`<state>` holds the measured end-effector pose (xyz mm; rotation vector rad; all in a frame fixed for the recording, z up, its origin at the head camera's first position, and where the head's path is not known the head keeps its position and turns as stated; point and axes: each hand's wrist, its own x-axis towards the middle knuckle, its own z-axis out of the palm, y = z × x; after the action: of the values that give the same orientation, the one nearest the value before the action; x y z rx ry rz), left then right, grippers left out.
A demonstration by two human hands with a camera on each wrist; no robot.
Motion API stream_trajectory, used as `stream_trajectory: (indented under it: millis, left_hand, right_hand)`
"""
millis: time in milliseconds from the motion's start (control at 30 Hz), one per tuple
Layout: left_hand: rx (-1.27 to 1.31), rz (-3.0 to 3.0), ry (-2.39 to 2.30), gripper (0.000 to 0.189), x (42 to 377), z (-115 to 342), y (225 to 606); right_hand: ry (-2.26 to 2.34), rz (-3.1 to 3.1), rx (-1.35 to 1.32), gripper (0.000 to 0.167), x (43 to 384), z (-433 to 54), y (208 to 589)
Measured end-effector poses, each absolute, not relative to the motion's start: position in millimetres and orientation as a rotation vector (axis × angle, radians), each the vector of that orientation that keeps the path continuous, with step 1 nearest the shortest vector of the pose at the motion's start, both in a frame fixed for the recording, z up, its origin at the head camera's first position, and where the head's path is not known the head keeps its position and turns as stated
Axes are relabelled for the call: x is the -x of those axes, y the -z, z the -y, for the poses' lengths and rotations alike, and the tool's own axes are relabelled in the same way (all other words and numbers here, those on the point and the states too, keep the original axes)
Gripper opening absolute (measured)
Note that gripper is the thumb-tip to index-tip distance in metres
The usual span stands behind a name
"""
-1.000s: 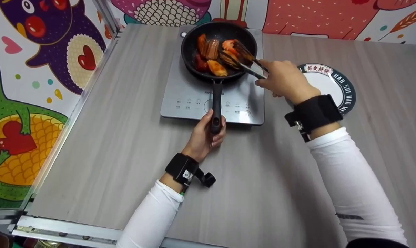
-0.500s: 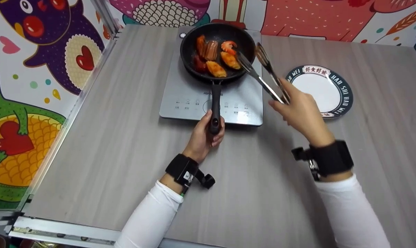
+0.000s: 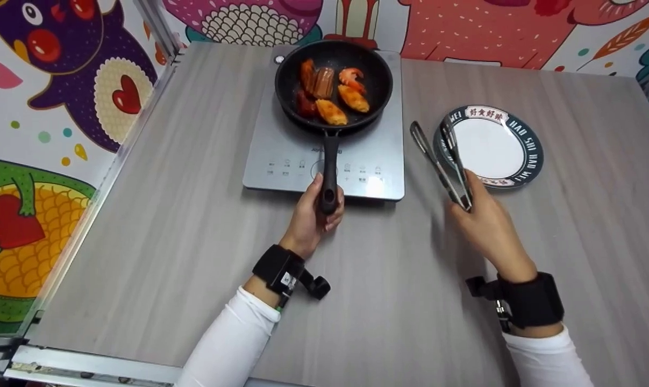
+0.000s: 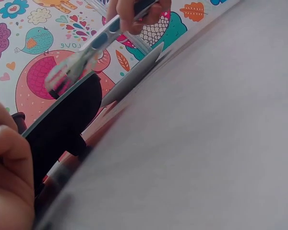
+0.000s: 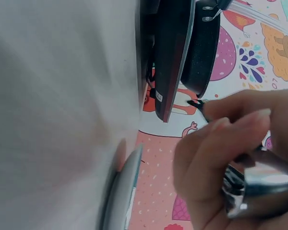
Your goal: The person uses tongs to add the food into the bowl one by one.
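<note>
My left hand (image 3: 306, 220) grips the black handle of a frying pan (image 3: 378, 70), which sits on a silver induction cooker (image 3: 265, 140). Inside the pan lie a curled orange shrimp (image 3: 352, 79), two golden-yellow pieces (image 3: 331, 112), a scored brown sausage-like piece (image 3: 324, 83) and darker red-brown pieces (image 3: 306, 104). My right hand (image 3: 488, 228) holds metal tongs (image 3: 436, 164), their arms spread and nothing between the tips. One tong tip overlaps the left rim of a round plate (image 3: 534, 148) in the head view. In the right wrist view, fingers (image 5: 230, 139) curl round the tongs.
The plate has a dark lettered rim and a bare white centre, right of the cooker. A grey wood-grain table (image 3: 195, 161) lies under everything. Cartoon-painted walls (image 3: 464, 29) stand behind and at the left, with a metal frame edge (image 3: 95, 368) along the front left.
The right hand has drawn the tongs out of the pan, moving right and toward the body, beside the plate. The food stays in the pan. The left hand keeps its grip on the handle.
</note>
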<state>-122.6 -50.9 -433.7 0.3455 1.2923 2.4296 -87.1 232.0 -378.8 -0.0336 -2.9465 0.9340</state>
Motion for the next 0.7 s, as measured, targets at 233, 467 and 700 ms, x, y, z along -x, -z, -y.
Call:
stream_trajectory:
  millis: [233, 467, 700]
  left_hand:
    - [-0.345, -1.274, -2.432, 0.050, 123.8, 49.6, 433.9]
    - [-0.303, -1.287, -2.441, 0.049, 122.6, 54.0, 435.5]
    - [-0.273, -1.257, -2.462, 0.050, 119.9, 57.5, 434.7]
  right_hand:
    - [-0.934, 3.054, 0.087, 0.065, 86.6, -231.2, 385.8]
    - [-1.006, 3.150, 0.100, 0.073, 85.3, -224.5, 394.4]
    - [-0.605, 3.279, -0.054, 0.086, 85.4, -216.7, 395.9]
